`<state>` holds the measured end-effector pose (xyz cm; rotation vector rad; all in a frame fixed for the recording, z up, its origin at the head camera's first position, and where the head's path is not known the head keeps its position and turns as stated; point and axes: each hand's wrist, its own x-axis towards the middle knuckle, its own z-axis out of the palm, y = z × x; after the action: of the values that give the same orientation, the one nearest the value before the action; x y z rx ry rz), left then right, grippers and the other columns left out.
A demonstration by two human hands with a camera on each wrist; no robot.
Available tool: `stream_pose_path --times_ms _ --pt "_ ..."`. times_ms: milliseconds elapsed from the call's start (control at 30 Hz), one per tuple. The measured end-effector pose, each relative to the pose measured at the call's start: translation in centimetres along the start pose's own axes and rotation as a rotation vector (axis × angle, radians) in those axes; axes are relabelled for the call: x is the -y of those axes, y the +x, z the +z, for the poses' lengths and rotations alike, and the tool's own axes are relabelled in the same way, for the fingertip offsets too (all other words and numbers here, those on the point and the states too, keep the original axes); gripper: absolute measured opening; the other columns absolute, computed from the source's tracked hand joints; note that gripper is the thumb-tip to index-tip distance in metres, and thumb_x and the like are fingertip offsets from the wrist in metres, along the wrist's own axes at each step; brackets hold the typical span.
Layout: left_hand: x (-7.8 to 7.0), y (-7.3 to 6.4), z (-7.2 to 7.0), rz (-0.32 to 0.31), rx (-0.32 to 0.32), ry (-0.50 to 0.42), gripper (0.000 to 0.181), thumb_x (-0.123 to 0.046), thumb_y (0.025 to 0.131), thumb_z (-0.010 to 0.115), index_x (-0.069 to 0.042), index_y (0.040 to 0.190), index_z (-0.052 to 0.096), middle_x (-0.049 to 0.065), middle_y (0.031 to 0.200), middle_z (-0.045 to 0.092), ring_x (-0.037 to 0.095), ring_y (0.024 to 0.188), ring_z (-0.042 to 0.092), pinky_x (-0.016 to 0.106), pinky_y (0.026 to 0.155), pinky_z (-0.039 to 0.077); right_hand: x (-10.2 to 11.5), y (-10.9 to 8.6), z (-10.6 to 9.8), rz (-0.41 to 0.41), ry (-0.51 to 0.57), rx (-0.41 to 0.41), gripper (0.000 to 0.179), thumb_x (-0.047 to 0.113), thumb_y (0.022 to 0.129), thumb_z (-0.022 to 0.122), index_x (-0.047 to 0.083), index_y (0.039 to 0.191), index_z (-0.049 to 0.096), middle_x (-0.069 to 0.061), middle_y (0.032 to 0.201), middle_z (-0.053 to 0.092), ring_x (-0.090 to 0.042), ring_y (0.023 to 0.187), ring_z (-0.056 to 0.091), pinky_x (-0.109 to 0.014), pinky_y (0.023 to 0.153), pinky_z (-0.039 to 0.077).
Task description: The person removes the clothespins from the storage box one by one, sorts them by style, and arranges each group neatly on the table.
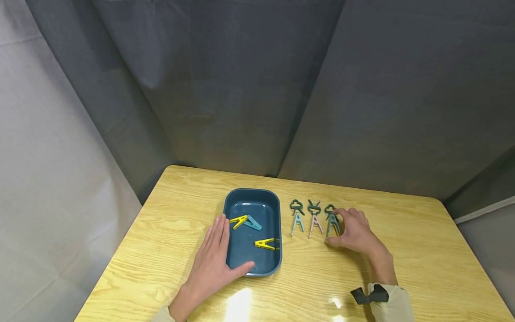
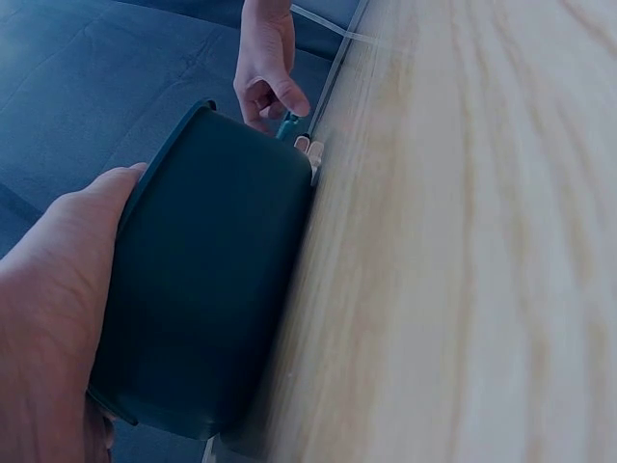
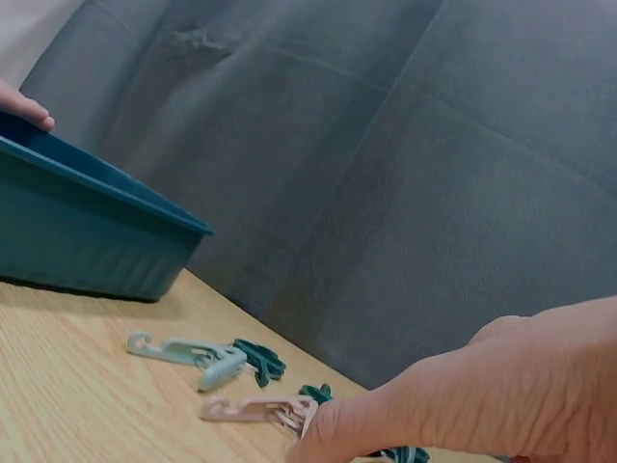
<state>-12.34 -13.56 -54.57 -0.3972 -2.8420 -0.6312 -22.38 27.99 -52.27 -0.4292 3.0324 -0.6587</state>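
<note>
Bin (image 1: 259, 261) has spread left hand (image 1: 213, 255) against it; right hand (image 1: 357, 230) pinches dark green clip (image 1: 332, 221) beside pink clip (image 1: 315, 221)

Lower centre: blue rectangular plastic tub (image 1: 243, 252) on yellow wooden table (image 1: 426, 250); inside, two yellow plastic clips (image 1: 260, 243), teal plastic clip (image 1: 253, 223). Right of tub, nearest first: pale-blue, pink, dark-green A-shaped plastic clips (image 1: 315, 218). Behind: grey cloth curtain (image 1: 241, 89).

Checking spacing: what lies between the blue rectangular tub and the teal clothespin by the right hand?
Head view: one pale-blue plastic clothespin, one pink plastic clothespin, both with green clips.
</note>
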Motion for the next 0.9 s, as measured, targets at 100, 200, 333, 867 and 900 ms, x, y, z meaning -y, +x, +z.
stream_pose_path --times_ms 100,200,333,867,900 --pt "0.0 0.0 0.0 -0.001 0.001 -0.002 0.128 -0.091 0.082 0.051 -0.002 0.167 0.016 0.011 0.176 0.012 0.027 0.162 0.008 0.046 0.129 0.018 -0.4 -0.1 0.3 0.014 0.000 0.009 0.090 0.039 0.069 0.096 -0.003 0.139 0.059 -0.021 0.109 0.058 -0.040 0.100 0.047 -0.055 0.083 0.039" --pt "0.0 0.0 0.1 -0.002 0.001 -0.002 0.128 -0.092 0.082 0.051 -0.002 0.167 0.017 0.011 0.176 0.012 0.027 0.162 0.009 0.046 0.129 0.018 -0.8 -0.1 0.6 0.021 -0.007 0.012 0.088 0.039 0.070 0.095 -0.003 0.138 0.059 -0.023 0.112 0.059 -0.042 0.102 0.048 -0.057 0.085 0.039" --pt "0.0 0.0 0.1 -0.002 -0.002 -0.004 0.128 -0.091 0.082 0.051 -0.002 0.166 0.017 0.011 0.175 0.012 0.028 0.162 0.010 0.046 0.129 0.018 -1.1 -0.1 0.9 0.018 -0.011 0.008 0.086 0.040 0.071 0.094 -0.003 0.137 0.059 -0.025 0.113 0.058 -0.043 0.100 0.047 -0.055 0.082 0.039" --pt "-0.1 0.0 -0.1 -0.002 -0.001 -0.008 0.128 -0.091 0.082 0.052 -0.002 0.167 0.017 0.011 0.176 0.011 0.028 0.162 0.011 0.046 0.129 0.018 -0.9 0.0 0.7 0.032 -0.025 0.011 0.088 0.043 0.071 0.095 0.000 0.139 0.059 -0.025 0.114 0.056 -0.043 0.101 0.046 -0.055 0.082 0.039" --pt "-0.1 0.0 -0.1 -0.003 -0.002 -0.008 0.128 -0.091 0.082 0.052 -0.002 0.166 0.018 0.011 0.176 0.011 0.028 0.162 0.011 0.046 0.129 0.019 -0.8 -0.1 0.6 0.028 -0.027 0.007 0.087 0.043 0.071 0.094 0.000 0.139 0.059 -0.024 0.113 0.057 -0.043 0.102 0.046 -0.056 0.082 0.039"
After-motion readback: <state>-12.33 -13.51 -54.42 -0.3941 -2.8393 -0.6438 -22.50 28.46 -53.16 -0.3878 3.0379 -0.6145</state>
